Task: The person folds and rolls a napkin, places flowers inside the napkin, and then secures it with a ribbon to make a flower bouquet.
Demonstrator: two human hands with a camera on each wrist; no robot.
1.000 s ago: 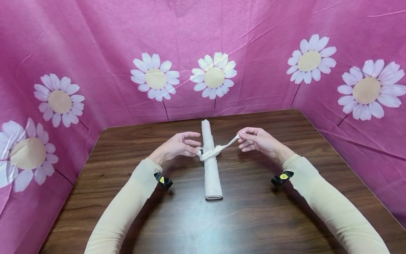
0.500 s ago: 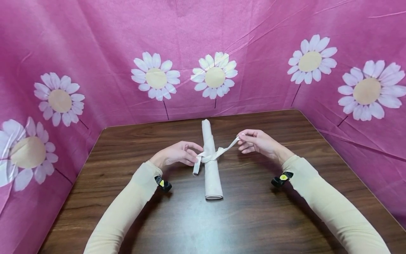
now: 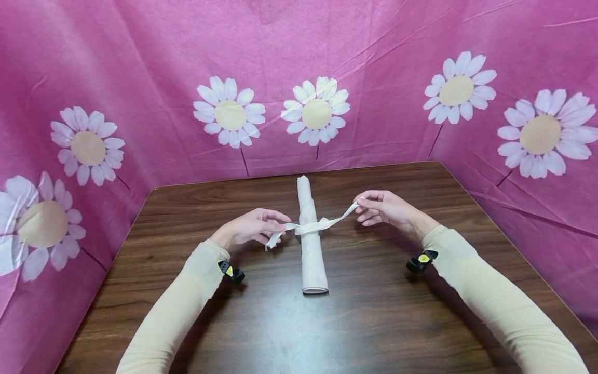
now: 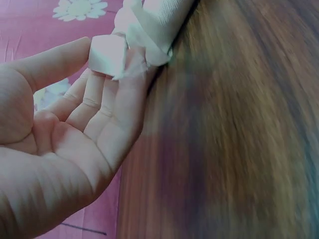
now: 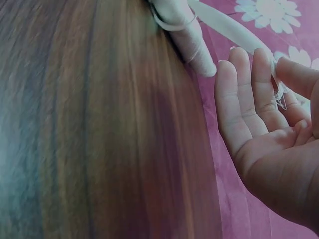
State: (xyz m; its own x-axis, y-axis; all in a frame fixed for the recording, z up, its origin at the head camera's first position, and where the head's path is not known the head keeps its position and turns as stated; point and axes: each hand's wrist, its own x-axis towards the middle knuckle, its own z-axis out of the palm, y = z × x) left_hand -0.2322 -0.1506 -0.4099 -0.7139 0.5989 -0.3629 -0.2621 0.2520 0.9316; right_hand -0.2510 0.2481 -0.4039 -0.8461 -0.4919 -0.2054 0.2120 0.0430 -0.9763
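Observation:
A rolled white cloth (image 3: 312, 259) lies lengthwise on the table, one end toward me. Around its middle goes a white fabric strap (image 3: 310, 227), crossed over itself on top. To the left of the roll, my left hand (image 3: 252, 227) pinches one strap end between thumb and fingers, and a short tail hangs below them. On the other side my right hand (image 3: 385, 209) pinches the opposite end, with that length stretched up from the roll. Frayed threads (image 5: 281, 97) show at this end in the right wrist view. The left wrist view shows the left strap tail (image 4: 108, 55) at the thumb tip.
The brown wood-grain table (image 3: 299, 332) runs up to a pink cloth backdrop (image 3: 299, 41) printed with white daisies on three sides. A black wrist camera (image 3: 232, 272) sits on the left sleeve, another black wrist camera (image 3: 420, 261) on the right.
The left hand has taken hold of the left strap end and drawn it leftward. My right hand has shifted slightly right, and the strap lies straighter across the roll, which stays in place.

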